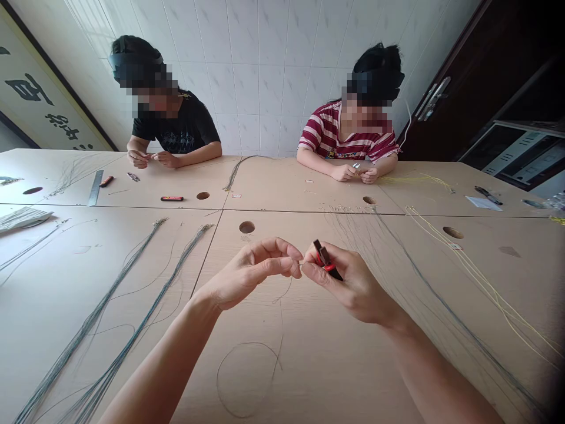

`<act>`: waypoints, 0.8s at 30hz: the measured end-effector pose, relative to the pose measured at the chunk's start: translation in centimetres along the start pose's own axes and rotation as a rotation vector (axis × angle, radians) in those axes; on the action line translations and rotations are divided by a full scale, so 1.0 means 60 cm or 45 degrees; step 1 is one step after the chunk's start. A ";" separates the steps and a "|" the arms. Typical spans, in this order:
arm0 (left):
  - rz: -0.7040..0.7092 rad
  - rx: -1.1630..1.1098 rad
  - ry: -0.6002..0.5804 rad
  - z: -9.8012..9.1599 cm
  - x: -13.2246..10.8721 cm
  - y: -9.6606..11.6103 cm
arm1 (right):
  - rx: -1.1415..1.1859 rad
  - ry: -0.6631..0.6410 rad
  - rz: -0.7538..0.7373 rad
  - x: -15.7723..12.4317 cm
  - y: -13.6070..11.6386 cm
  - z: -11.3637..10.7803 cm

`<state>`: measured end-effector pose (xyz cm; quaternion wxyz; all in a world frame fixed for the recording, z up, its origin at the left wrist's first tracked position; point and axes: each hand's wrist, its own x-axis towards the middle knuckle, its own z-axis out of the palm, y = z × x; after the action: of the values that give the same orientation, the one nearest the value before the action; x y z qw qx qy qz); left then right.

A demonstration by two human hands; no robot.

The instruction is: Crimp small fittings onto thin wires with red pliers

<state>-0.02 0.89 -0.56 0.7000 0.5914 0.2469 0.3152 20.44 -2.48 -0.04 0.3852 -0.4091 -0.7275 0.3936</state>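
Observation:
In the head view, my left hand [260, 268] is closed, its thumb and fingertips pinching the end of a thin cord [281, 330]. The cord hangs from there and loops in a loose circle on the table. My right hand [353, 282] meets the left at the fingertips, also closed on the cord's end. Tucked in that same hand is a plier-like tool [326, 259] with black and red handles; its working end is hidden by my palm. Whatever small detail sits between the fingertips is too fine to make out.
Bundles of grey-green cords [128, 277] lie left on the wooden table [309, 377], thin strands and yellow cords [477, 271] right. Opposite sit two people, handling small items. A ruler [95, 188], a red-and-black tool [172, 199] and round table holes [246, 227] are also there.

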 end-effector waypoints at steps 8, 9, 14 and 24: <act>-0.219 0.097 -0.129 0.002 -0.005 0.003 | -0.054 0.151 0.022 0.007 0.010 -0.007; -0.220 0.049 -0.176 0.001 -0.008 0.004 | -0.042 0.179 0.035 0.008 0.012 -0.008; -0.037 -0.377 -0.419 0.014 -0.017 0.027 | 0.100 0.300 0.132 0.014 0.022 -0.013; 0.853 -0.085 0.824 0.038 0.015 0.098 | 0.065 0.407 0.044 0.014 0.024 -0.009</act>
<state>1.36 0.61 5.66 0.4652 0.4869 0.2379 0.7000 21.00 -1.08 -0.91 0.4995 -0.4690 -0.6395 0.3486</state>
